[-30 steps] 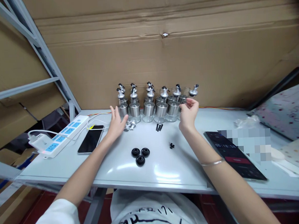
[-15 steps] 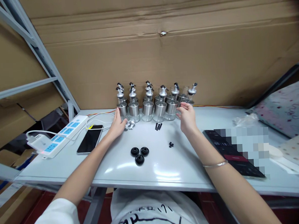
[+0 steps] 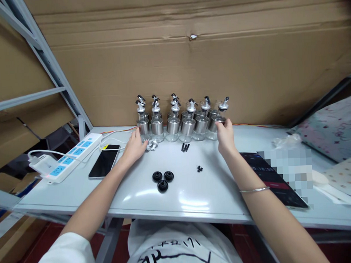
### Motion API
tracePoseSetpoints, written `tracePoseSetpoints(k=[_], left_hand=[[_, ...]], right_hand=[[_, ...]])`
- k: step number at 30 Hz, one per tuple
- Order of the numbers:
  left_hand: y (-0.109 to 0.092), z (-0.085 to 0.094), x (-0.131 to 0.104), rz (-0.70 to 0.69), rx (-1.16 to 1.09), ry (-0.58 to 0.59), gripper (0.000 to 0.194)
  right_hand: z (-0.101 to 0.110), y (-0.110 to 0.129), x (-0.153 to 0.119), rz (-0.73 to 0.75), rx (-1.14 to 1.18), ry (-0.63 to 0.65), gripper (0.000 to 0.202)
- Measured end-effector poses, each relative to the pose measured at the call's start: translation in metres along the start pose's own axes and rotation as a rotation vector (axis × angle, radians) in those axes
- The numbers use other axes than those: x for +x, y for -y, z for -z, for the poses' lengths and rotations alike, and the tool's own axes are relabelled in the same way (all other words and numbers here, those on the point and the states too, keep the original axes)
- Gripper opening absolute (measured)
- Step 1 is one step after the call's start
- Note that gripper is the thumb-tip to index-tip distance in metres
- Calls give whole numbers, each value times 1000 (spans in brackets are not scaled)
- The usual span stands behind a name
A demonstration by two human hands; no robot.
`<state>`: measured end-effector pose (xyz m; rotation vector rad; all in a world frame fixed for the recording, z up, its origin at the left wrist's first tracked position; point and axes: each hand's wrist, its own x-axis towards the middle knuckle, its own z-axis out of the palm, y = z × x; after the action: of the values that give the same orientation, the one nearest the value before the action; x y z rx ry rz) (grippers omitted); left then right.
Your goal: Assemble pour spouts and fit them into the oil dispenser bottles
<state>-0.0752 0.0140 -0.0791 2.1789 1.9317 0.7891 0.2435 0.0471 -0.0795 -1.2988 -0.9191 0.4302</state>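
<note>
The bottles (image 3: 173,125) stand in two rows at the back of the table (image 3: 221,191), before the cardboard (image 3: 173,73); the left hand (image 3: 134,145) is beside the leftmost front bottle (image 3: 143,126), thumb and fingers spread wide — the thumb near some small silver parts (image 3: 153,145); the right hand (image 3: 226,138) is at the rightmost front bottle (image 3: 213,126), fingers slightly bent — whether they grip it, I cannot tell; three black discs (image 3: 162,186) lie nearer the front edge.
</note>
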Motion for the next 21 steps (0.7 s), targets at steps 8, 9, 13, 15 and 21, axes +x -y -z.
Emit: tracePoseSetpoints(k=[8, 9, 13, 15, 21], left_hand=[[-15, 1, -10, -250, 228, 39, 31], [-15, -3, -10, -315, 246, 42, 30], [-13, -12, -8, -435, 315, 21, 26], [-13, -13, -7, -470, 325, 8, 24], [-23, -3, -14, -526, 177, 66, 16]], right_hand=[[2, 5, -14, 80, -84, -85, 58], [2, 7, -17, 107, -84, -62, 58], [-1, 12, -29, 168, -79, 10, 56], [-4, 14, -34, 187, -77, 30, 54], [-9, 31, -56, 300, 22, 107, 40]])
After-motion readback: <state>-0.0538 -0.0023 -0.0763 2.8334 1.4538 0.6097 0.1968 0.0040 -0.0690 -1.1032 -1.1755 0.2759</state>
